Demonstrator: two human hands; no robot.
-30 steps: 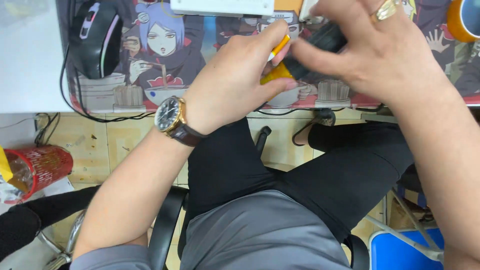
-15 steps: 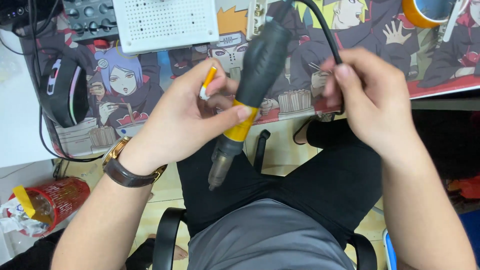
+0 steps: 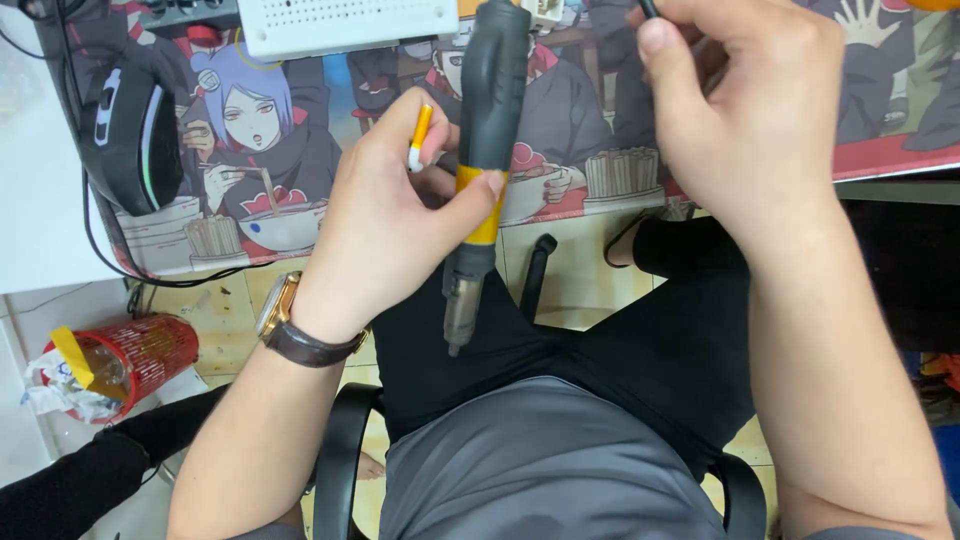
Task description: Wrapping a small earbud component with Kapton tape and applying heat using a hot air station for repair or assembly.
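Note:
My left hand (image 3: 385,230) is closed around the yellow band of a dark grey electric screwdriver (image 3: 483,150), which points down toward my lap with its metal tip over my thigh. The same hand pinches a small orange and white stick (image 3: 420,135) between its fingers. My right hand (image 3: 750,110) is up at the right, fingers closed on the tool's thin black cable (image 3: 650,8) near the top edge. A watch with a brown strap (image 3: 285,325) sits on my left wrist.
A printed cartoon desk mat (image 3: 300,180) covers the desk edge. A white breadboard (image 3: 345,22) lies at the top, and a black mouse (image 3: 130,135) at the left. A red mesh bin (image 3: 120,365) with rubbish stands on the floor. Black chair arms flank my legs.
The view has shifted and closed in. My right hand rose toward the top right with the cable, and the screwdriver now hangs more upright in my left hand.

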